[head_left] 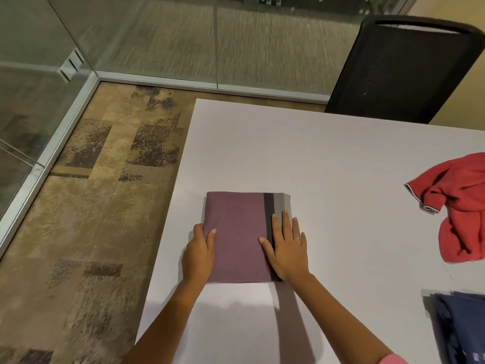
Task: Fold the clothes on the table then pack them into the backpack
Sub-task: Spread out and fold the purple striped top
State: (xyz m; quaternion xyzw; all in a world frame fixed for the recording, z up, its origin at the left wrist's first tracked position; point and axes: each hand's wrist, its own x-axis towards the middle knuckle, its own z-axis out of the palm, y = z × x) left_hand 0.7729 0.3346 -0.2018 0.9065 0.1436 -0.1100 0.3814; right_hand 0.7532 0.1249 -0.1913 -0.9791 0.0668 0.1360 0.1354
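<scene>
Folded mauve garment (236, 237), black/grey stripe on its right, lies on counter (341, 158) betw both hands. Left hand (198, 254) curls round its left edge, thumb on top; right hand (287, 249) pressed flat, fingers spread, on stripe. Red shirt (456, 208) crumpled, well right of right hand; blue garment (462, 327) nearer. Smooth w/ even pressure, square edges before lifting.

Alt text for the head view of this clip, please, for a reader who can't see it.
A person's two hands lie on a folded purple garment near the left edge of a white table: left hand holding its left edge, right hand flat on top. A crumpled red garment and a blue garment lie to the right.
</scene>
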